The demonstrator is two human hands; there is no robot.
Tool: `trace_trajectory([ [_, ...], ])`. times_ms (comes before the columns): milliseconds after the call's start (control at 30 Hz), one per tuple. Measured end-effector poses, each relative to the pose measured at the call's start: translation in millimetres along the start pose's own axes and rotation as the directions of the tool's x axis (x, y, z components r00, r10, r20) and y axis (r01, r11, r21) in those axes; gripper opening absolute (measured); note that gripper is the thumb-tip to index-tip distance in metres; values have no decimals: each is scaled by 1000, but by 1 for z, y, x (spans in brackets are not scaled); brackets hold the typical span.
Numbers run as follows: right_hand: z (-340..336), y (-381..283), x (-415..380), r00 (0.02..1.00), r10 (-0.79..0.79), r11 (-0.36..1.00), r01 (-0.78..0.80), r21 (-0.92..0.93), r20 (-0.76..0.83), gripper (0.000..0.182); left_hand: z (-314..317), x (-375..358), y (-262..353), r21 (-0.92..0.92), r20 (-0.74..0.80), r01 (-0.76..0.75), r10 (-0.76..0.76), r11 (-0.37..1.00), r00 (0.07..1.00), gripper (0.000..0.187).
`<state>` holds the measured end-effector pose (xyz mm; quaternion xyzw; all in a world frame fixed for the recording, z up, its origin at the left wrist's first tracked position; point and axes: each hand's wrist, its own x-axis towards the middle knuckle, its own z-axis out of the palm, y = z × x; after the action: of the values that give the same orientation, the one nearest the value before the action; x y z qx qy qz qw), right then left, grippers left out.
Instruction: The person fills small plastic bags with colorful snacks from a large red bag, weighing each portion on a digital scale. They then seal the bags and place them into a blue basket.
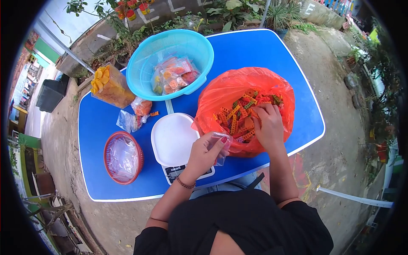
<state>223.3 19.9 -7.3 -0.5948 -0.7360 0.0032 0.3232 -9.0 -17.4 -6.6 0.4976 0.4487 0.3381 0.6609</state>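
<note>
Our left hand (203, 153) clamped on a clear packet (225, 155), at the red bag's (238, 78) near-left edge on the bench (236, 46), our right hand (270, 125) at ridged snacks (233, 112) inside, its closure we cannot tell.

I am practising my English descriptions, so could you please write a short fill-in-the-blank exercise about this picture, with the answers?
1. The right hand reaches into the red plastic bag, and the ____ hand holds a clear plastic bag.
2. Of the turquoise basket and the red basket, the ____ one is larger.
3. The colour of the tabletop is ____.

Missing words: left; turquoise; blue.
</note>
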Motion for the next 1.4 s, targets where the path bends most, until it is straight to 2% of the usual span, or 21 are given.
trace_trajectory([
  [67, -3, -12, 1, 999, -29, 999, 30, -41, 26, 26, 2, 0, -2, 4, -24, -10, 10, 1000, 1000, 26],
  [167, 7, -12, -5, 972, -129, 988, 142, -55, 199, 33, 3, 0, -5, 13, -34, -34, 34, 999, 999, 28],
  [267, 12, -18, -4, 972, -62, 993, 84, -87, 228, 34, 3, 0, -3, 27, -19, -25, 26, 999, 999, 30],
  [367, 17, -15, -4, 976, -68, 990, 91, -107, 207, 29, 2, 1, -8, 31, -22, -48, 49, 998, 999, 33],
  [467, 13, -18, -4, 970, -10, 990, 44, -134, 242, 22, 2, 0, -7, 22, -19, -49, 50, 999, 999, 34],
  [567, 13, -9, -4, 977, -34, 992, 59, -116, 209, 23, 0, 0, -6, 8, -5, -36, 36, 999, 999, 34],
  [667, 3, -8, 1, 985, 41, 999, -37, -28, 167, 27, 0, 0, -7, -18, -4, -45, 45, 999, 999, 33],
  [700, 4, -5, 1, 990, 74, 985, -92, 144, 124, 26, 1, 0, -8, -28, -6, -50, 49, 998, 999, 33],
  [767, 9, 1, 0, 985, 162, 864, -168, 475, 54, 24, 2, 1, -8, -44, -9, -54, 54, 998, 999, 31],
  [867, 2, -2, 1, 916, 328, 606, -393, 692, 233, 24, 4, 2, -3, -97, -5, -66, 66, 993, 998, 27],
  [967, -1, -10, -1, 967, 185, 611, -252, 750, 174, 26, 6, 2, 1, -169, -28, -85, 81, 982, 996, 23],
  [1067, -9, -30, -4, 966, 132, 449, -258, 856, 222, 23, 6, 3, -3, -198, -41, -133, 127, 971, 991, 21],
  [1167, -16, -41, -6, 963, 54, 515, -254, 819, 264, 17, 6, -1, 1, -184, -55, -132, 124, 974, 991, 20],
  [1267, -14, -41, -6, 973, 4, 558, -192, 808, 229, 13, 7, -2, 5, -181, -75, -153, 141, 971, 987, 22],
  [1367, -20, -42, -6, 948, -33, 613, -230, 756, 316, 10, 8, -1, 5, -205, -83, -173, 159, 963, 984, 23],
  [1400, -21, -42, -4, 957, -92, 670, -145, 728, 276, 8, 9, -1, 5, -216, -83, -175, 160, 961, 984, 24],
])
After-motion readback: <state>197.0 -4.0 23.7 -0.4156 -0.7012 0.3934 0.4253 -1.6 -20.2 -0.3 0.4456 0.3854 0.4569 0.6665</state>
